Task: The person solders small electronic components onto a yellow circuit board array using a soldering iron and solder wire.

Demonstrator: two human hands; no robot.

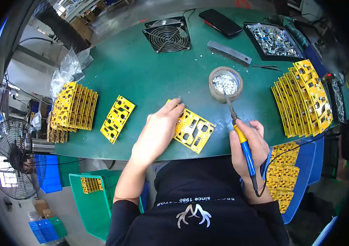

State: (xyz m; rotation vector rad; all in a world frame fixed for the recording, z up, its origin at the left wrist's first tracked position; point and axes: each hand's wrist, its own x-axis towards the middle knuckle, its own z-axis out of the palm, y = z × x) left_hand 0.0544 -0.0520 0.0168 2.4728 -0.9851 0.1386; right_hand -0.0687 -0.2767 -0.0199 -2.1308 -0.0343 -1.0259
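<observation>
My right hand (250, 143) is closed round the blue and yellow handle of a soldering iron (245, 148). The iron's tip reaches into a round pot (214, 87) that holds whitish bits. Near the table's front edge lies a yellow circuit board panel (195, 132) with cut-outs and small parts. My left hand (160, 129) grips its upper left end, fingers pressed together, and covers that corner. To the left of this hand, a second yellow circuit board panel (117, 119) lies on its own, untouched.
Stacks of upright yellow panels stand left (74, 107) and right (301, 98) on the green table (141, 78). Along the back are a small fan (168, 36), a black phone (220, 22), a metal bar (229, 53) and a tray of small parts (273, 40). The iron's cable (289, 149) trails right.
</observation>
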